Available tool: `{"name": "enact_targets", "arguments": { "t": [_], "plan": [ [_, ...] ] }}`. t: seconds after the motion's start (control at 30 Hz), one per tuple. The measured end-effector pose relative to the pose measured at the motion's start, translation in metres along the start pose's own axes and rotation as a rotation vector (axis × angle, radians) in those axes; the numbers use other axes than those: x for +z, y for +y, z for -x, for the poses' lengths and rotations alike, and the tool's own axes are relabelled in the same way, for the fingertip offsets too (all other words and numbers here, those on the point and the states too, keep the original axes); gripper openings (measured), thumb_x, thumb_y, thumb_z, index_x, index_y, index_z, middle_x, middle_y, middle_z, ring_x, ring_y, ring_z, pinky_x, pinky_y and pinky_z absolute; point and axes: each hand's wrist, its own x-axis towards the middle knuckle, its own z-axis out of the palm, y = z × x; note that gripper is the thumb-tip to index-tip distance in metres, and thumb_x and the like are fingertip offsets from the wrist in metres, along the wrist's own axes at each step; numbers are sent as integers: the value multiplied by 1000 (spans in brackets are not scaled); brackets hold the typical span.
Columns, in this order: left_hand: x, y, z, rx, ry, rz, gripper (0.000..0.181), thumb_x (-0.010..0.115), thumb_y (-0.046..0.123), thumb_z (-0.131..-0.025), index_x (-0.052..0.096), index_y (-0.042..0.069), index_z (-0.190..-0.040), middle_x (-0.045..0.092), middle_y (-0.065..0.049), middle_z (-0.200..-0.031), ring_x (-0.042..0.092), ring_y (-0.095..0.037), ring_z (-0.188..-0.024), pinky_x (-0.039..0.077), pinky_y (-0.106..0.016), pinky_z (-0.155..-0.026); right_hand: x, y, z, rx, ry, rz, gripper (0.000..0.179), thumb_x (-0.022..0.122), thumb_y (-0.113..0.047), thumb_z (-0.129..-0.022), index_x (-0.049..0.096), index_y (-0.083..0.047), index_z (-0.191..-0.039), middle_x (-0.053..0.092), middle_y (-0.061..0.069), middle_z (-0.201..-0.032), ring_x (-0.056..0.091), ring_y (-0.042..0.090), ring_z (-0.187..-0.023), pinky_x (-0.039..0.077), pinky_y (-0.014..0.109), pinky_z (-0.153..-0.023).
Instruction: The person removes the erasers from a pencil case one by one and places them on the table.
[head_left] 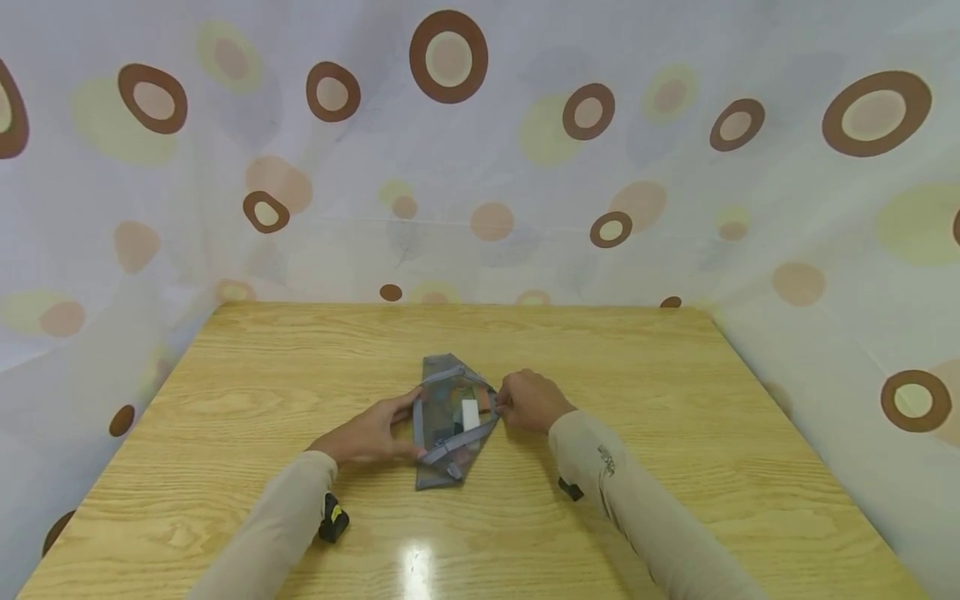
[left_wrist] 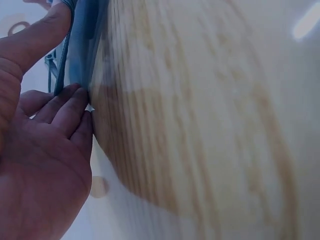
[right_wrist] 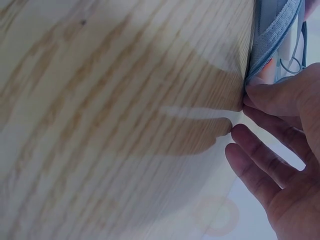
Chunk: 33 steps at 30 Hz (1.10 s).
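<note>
A grey-blue zip pouch point(head_left: 437, 408) with see-through sides lies on the wooden table, its zipped mouth spread apart. Through the opening show a white piece point(head_left: 470, 413), an orange piece point(head_left: 483, 401) and something green, their kinds unclear. My left hand point(head_left: 371, 432) holds the pouch's left side, thumb at the near zipper edge and fingers farther back. In the left wrist view the thumb rests against the zipper edge point(left_wrist: 62, 70). With thumb and index finger my right hand point(head_left: 531, 402) pinches the pouch's right end; its other fingers point(right_wrist: 262, 155) lie loosely bent near the tabletop.
The wooden table point(head_left: 637, 500) extends around the pouch on all sides. A patterned sheet point(head_left: 495, 167) with brown and yellow circles hangs behind it and along both sides. Dark wrist devices point(head_left: 333, 518) sit under the sleeves.
</note>
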Motion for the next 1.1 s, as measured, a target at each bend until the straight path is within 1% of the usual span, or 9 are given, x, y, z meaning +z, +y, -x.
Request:
{"name": "enact_targets", "arguments": {
  "t": [0.17,0.3,0.4,0.5,0.67,0.77,0.83,0.93,1.1],
  "plan": [
    [2,0,1,-11,-10,-14,102,79,11,-90,6,-9,-158,12,-28,-164,19,-44,-150,23,-51,-121,2,0,2,-34,3,24,11,76,-6,-90,82,-11,-82,75,2,-95,70,20,-88,60,38,-74],
    [3,2,2,-18,0,-37,102,79,17,-90,8,-8,-158,13,-27,-164,21,-44,-149,24,-52,-120,0,-2,3,-61,-6,38,13,75,-5,-90,82,-11,-81,75,4,-96,70,19,-86,60,36,-74],
    [2,4,2,-23,20,-55,102,80,17,-89,10,-8,-158,15,-27,-164,23,-44,-149,26,-52,-120,-5,-4,3,-80,7,4,11,73,-3,-90,82,-9,-89,76,7,-102,72,23,-92,61,38,-78],
    [2,4,2,-35,27,-64,102,81,17,-89,10,-7,-159,17,-27,-164,25,-43,-148,26,-52,-120,-11,-6,3,-102,44,-58,11,74,-2,-91,81,-6,-99,75,9,-108,72,24,-93,61,39,-81],
    [2,5,0,-39,21,-66,102,81,16,-88,11,-7,-159,18,-27,-164,25,-42,-149,25,-50,-120,-21,-12,4,-176,95,-132,13,75,-3,-90,79,-4,-102,76,8,-107,69,18,-87,59,33,-78],
    [1,6,-2,-46,20,-61,102,81,15,-88,11,-6,-159,18,-26,-164,25,-41,-149,25,-50,-120,-25,-20,4,-208,88,-163,14,75,-6,-91,78,-2,-105,76,9,-106,68,17,-86,59,31,-76],
    [0,5,-2,-50,19,-61,102,81,15,-88,11,-6,-159,18,-26,-164,25,-41,-149,25,-50,-120,-25,-25,5,-209,72,-174,19,77,-10,-91,77,1,-106,75,10,-105,66,16,-85,57,30,-75],
    [0,4,-2,-52,18,-58,102,82,17,-88,12,-5,-159,19,-26,-164,25,-41,-149,25,-50,-121,-23,-29,5,-180,46,-181,25,81,-17,-88,77,0,-107,74,5,-97,62,11,-78,54,27,-70],
    [1,2,-2,-62,18,-51,104,82,19,-88,11,-5,-160,19,-26,-164,24,-40,-150,23,-51,-121,-17,-32,5,-157,15,-187,32,85,-21,-83,77,-2,-108,71,1,-88,58,9,-72,52,25,-65]
  ]
}}
